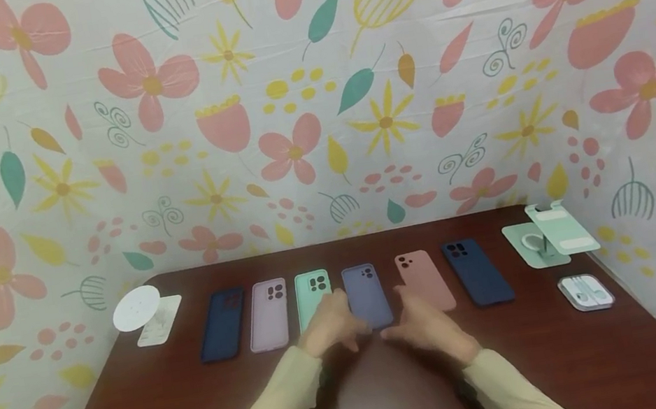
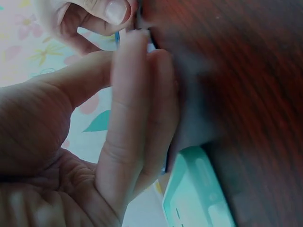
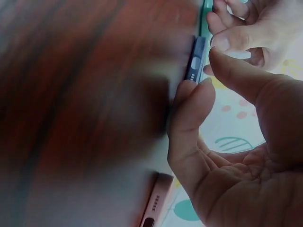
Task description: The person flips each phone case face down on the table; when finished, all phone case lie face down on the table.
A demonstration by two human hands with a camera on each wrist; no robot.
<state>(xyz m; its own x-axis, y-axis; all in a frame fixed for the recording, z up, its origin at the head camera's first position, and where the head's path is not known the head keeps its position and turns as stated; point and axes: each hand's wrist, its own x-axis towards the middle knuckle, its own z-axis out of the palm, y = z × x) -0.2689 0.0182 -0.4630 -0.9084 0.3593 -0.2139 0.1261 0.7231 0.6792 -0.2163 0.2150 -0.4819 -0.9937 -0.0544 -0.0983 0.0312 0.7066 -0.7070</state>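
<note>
A periwinkle-blue phone case [image 1: 367, 294] lies on the table between both hands, camera cutouts at its far end. My left hand [image 1: 333, 320] is at its left edge, overlapping the mint case [image 1: 310, 288] in the head view; its fingers [image 2: 128, 113] are fairly straight and blurred. My right hand [image 1: 427, 324] is by the right edge, close to the pink case [image 1: 428, 281]. In the right wrist view, the right fingertips [image 3: 203, 94] are right at the blue case's side [image 3: 195, 59], with the thumb spread apart from them.
Left of the hands lie a lilac case [image 1: 268, 316] and a navy case [image 1: 222, 326], then a white round-topped stand [image 1: 138, 309]. To the right are another navy case [image 1: 478, 274], a green folding stand [image 1: 561, 230] and boxed white earphones [image 1: 586, 292]. A floral cloth [image 1: 305, 222] hangs behind.
</note>
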